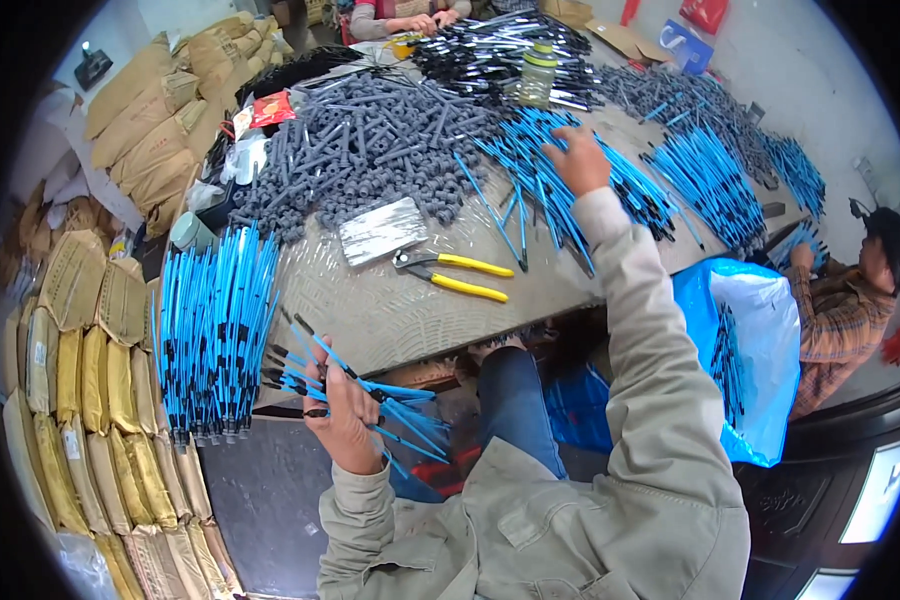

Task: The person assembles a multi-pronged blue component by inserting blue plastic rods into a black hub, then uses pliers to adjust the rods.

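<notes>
A loose bunch of blue rods with black ends (405,415) is gripped in my left hand (345,410), below the table's near edge. My right hand (578,160) reaches out over a heap of similar blue rods (540,185); its fingers are bent at the heap, and whether they pinch a rod I cannot make out. On the near left corner lies a thick stack of blue rods with black parts (220,330). Between my hands, cutting pliers with yellow handles (460,275) rest on the table (400,325), beside a bundle of thin silvery strips (382,231).
A large pile of grey plastic parts (370,140) covers the table's middle. Beyond it are black-and-silver rods (500,50) and a bottle (538,75). More blue rods (710,185) lie right, above a blue bag (760,340). Stacked sacks (80,380) stand left. Two other people sit around the table.
</notes>
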The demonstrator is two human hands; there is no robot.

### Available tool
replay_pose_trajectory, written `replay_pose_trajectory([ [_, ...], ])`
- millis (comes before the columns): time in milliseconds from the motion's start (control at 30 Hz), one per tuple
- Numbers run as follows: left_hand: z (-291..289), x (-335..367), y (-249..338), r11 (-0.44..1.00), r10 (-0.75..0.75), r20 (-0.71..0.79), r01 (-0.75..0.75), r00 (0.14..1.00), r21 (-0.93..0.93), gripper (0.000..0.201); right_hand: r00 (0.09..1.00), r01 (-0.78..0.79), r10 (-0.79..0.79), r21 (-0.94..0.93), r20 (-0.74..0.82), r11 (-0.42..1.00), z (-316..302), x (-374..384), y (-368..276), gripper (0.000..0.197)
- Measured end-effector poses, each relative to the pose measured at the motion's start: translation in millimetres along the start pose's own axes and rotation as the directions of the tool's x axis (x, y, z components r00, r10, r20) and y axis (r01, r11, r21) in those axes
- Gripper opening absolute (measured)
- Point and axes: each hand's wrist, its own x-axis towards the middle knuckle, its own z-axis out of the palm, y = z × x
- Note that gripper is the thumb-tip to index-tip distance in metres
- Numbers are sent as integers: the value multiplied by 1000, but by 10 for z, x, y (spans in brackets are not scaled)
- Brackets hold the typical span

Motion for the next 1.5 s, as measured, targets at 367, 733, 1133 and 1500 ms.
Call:
replay_pose_trajectory([
  [367, -76, -17, 87, 991, 118, -159, -127, 980, -48, 40, 985, -69, 96, -176, 145, 982, 36, 130, 329, 21],
  [733, 13, -285, 81, 960, -192, 276, 239, 942, -148, 26, 978, -174, 35, 713, 206, 679, -347, 282, -425, 22],
  [1133, -24, -17, 130, 998, -41, 141, 34, 989, 49, 36, 912, -179, -249, 864, 324, 471, -1403, -1638, -1229, 17],
  [1500, 67, -56, 127, 980, -137, 255, 94, 957, 177, 33, 953, -223, -113, 901, 282, 371, -1520, -1677, -1350, 17],
])
